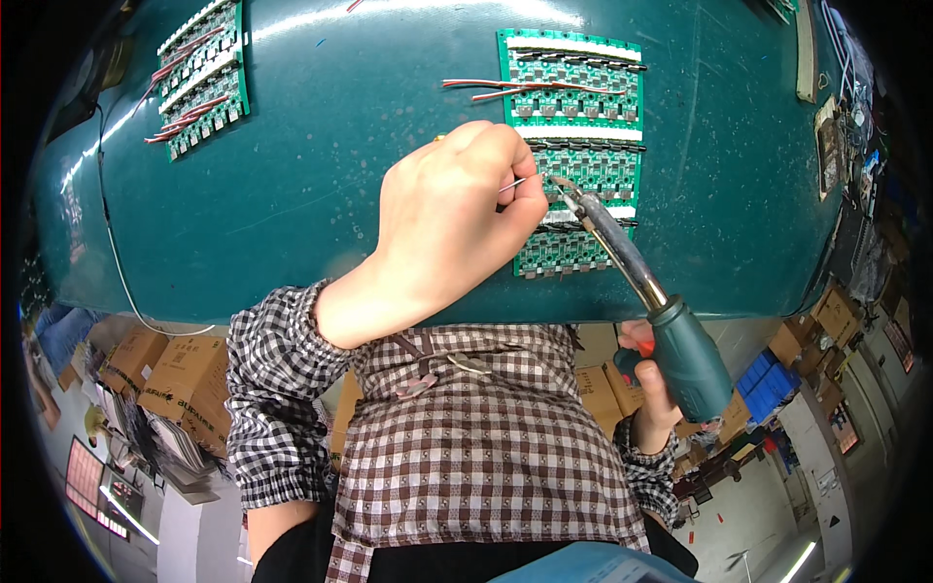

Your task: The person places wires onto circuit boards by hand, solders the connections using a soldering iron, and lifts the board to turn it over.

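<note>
The left hand (455,194) pinches a thin wire (512,185) over the left edge of the circuit board (604,175), the soldering iron (686,352), gripped by the right hand (657,391), slanting in from lower right.

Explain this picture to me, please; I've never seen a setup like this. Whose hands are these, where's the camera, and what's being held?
There is no machine arm here: these are one person's bare hands. The single picture comes from a camera worn on the head, looking down; its wide lens bends straight edges near the rim. The left hand pinches a thin wire above a green circuit board. The right hand grips the handle of a soldering iron, its tip close to the left fingertips; whether it touches anything is too small to tell. Red and white wires lie across the board's far part. Another board lies toward the far left of the dark green table.
</note>
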Tool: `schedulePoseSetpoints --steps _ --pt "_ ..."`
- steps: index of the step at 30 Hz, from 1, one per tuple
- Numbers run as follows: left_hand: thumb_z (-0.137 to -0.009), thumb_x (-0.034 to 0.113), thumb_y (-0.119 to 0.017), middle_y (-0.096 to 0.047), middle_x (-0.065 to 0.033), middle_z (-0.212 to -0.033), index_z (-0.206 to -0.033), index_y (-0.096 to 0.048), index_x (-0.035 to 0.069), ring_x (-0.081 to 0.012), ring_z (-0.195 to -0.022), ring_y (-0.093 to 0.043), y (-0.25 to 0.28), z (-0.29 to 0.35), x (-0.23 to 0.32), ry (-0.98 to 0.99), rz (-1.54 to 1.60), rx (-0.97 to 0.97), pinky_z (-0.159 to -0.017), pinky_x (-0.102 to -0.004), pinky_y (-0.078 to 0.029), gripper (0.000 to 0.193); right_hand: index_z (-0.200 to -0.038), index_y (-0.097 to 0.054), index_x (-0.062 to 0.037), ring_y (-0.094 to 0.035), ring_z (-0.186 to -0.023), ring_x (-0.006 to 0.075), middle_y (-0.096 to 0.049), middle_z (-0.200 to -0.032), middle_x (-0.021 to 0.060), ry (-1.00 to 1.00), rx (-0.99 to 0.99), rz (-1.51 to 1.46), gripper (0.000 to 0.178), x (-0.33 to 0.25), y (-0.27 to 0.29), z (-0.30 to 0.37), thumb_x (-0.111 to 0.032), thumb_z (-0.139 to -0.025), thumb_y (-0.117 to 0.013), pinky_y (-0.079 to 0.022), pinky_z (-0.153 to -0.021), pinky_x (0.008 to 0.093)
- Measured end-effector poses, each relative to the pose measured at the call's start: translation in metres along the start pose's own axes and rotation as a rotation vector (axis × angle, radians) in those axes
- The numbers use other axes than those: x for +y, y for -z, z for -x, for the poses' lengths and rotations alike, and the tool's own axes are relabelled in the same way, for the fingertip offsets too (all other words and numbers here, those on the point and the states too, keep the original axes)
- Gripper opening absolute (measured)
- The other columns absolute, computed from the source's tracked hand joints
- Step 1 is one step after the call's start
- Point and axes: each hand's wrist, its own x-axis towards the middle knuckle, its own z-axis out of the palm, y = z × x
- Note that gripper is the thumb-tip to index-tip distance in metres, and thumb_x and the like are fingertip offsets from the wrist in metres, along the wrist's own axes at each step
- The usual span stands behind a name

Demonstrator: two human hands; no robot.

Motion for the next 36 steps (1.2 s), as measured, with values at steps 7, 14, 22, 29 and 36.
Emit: schedulePoseSetpoints --steps 7,14,22,29,36 --pt "-0.073 0.008 -0.073 -0.060 -0.0020 -0.071 -0.078 -0.059 0.010 -0.0205 -0.059 -0.062 0.0002 0.0005 0.0011 0.042 -0.014 -0.035 -0.053 -0.0340 -0.049 0.015 -0.099 -0.073 -0.0001 -0.068 -0.081 0.0217 -0.074 -0.085 0.0076 0.016 -0.009 0.040 0.044 -0.0010 -0.0018 -0.0017 -0.039 -0.080 -0.082 -0.053 -0.075 0.0353" --pt "-0.073 0.007 -0.073 -0.060 -0.0023 -0.071 -0.078 -0.059 0.010 -0.0207 -0.059 -0.062 0.0011 0.0002 0.0008 0.024 -0.024 -0.030 -0.053 -0.0341 -0.049 0.015 -0.099 -0.073 -0.0004 -0.068 -0.081 0.0215 -0.074 -0.086 0.0076 0.029 0.002 0.039 0.044 -0.0007 -0.0033 -0.0017 -0.039 -0.080 -0.082 -0.053 -0.075 0.0353" --pt "-0.072 0.006 -0.073 -0.059 -0.0026 -0.070 -0.076 -0.058 0.009 -0.0210 -0.058 -0.062 -0.0004 0.0001 0.0009 0.026 -0.022 -0.025 -0.052 -0.0338 -0.049 0.015 -0.099 -0.073 -0.0005 -0.068 -0.081 0.0208 -0.074 -0.085 0.0074 0.013 0.000 0.033 0.045 -0.0006 -0.0025 -0.0019 -0.040 -0.080 -0.083 -0.053 -0.075 0.0350" --pt "-0.071 0.002 -0.074 -0.057 0.0001 -0.067 -0.076 -0.063 0.008 -0.0112 -0.052 -0.053 -0.0018 0.0000 -0.0004 0.005 -0.012 0.011 -0.049 -0.0269 -0.043 0.013 -0.100 -0.073 -0.0012 -0.068 -0.082 0.0215 -0.074 -0.086 0.0070 0.045 -0.011 0.062 0.045 0.0010 -0.0018 -0.0026 -0.040 -0.080 -0.082 -0.053 -0.076 0.0355" --pt "-0.071 0.002 -0.073 -0.056 0.0002 -0.066 -0.076 -0.063 0.008 -0.0114 -0.052 -0.053 -0.0013 0.0001 -0.0007 -0.004 -0.016 0.014 -0.049 -0.0268 -0.043 0.013 -0.098 -0.074 -0.0007 -0.068 -0.081 0.0212 -0.073 -0.086 0.0072 0.034 -0.007 0.064 0.045 -0.0004 -0.0032 -0.0027 -0.041 -0.080 -0.082 -0.053 -0.075 0.0354"
